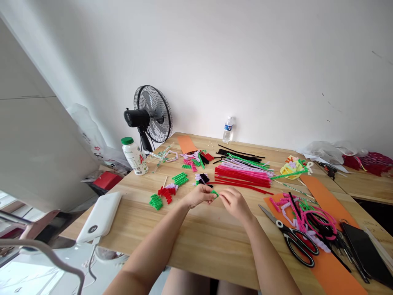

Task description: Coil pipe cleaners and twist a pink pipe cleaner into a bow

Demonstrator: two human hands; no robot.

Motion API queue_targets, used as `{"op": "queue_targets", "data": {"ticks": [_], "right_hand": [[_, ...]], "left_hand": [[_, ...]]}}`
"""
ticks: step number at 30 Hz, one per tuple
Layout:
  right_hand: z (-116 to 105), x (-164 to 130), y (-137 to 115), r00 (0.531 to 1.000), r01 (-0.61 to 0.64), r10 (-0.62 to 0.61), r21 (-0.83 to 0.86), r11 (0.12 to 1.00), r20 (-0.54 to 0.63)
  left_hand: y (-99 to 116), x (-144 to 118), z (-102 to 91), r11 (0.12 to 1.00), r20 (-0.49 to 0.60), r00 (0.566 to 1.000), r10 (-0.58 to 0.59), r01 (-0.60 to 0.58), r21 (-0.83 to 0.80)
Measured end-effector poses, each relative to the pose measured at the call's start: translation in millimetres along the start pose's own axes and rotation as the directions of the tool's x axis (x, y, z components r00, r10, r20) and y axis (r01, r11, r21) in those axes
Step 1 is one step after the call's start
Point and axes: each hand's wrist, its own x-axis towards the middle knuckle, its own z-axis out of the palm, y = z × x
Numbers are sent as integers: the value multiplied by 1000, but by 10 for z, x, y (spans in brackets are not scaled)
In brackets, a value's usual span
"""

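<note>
My left hand [199, 196] and my right hand [235, 203] meet over the middle of the wooden table [196, 237], both pinching a small green pipe-cleaner piece [214, 193] between their fingertips. Just beyond the hands lies a bundle of long red, pink, lilac and green pipe cleaners [244, 173]. Short folded green pieces [156, 201], red pieces [166, 193] and more green ones [180, 178] lie to the left of my left hand.
Black-handled scissors [291, 237] lie right of my hands on orange paper [330, 262] with tangled pink stems. A white power bank [100, 217], a green-capped bottle [134, 155], a fan [150, 114], a water bottle [227, 129] and a dark phone [367, 252] stand around.
</note>
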Motion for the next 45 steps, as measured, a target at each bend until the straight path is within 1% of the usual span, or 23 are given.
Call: {"op": "queue_targets", "data": {"ticks": [8,12,15,19,21,23,29,33,36,38,41,43,45], "right_hand": [[51,-2,-25,998,1,-5,-76,997,-55],[157,-24,-77,988,-72,57,-101,992,-145],[214,-35,-109,967,-172,158,-53,984,-202],[231,-27,-141,925,-281,277,22,960,-262],[239,-21,-157,912,-297,295,36,954,-284],[251,-16,-175,906,-299,299,46,953,-299],[273,5,-230,882,-302,331,136,944,-337],[307,5,-248,894,-278,323,179,944,-310],[350,-15,-252,894,-309,366,234,922,-259],[371,-30,-251,877,-372,443,321,871,-187],[386,-43,-244,831,-468,553,470,748,-52],[389,-43,-234,814,-495,580,529,689,6],[393,-41,-225,828,-482,560,543,688,26]], "left_hand": [[-23,14,6,1000,5,1000,19,-19,4],[-29,26,33,999,-11,999,42,-41,24],[-22,33,83,995,-58,994,95,-93,39],[-33,50,172,988,-165,974,156,-153,34],[-58,66,211,987,-225,961,163,-162,20],[-92,85,240,985,-260,951,167,-171,8],[-186,118,301,979,-290,940,180,-201,-43],[-243,137,300,963,-327,926,190,-241,-122],[-278,157,273,925,-303,934,192,-276,-263],[-289,165,259,895,-258,949,181,-268,-358],[-284,163,258,879,-165,974,152,-210,-428],[-267,154,267,878,-150,979,136,-189,-439],[-245,144,278,874,-166,979,117,-181,-450]]}}
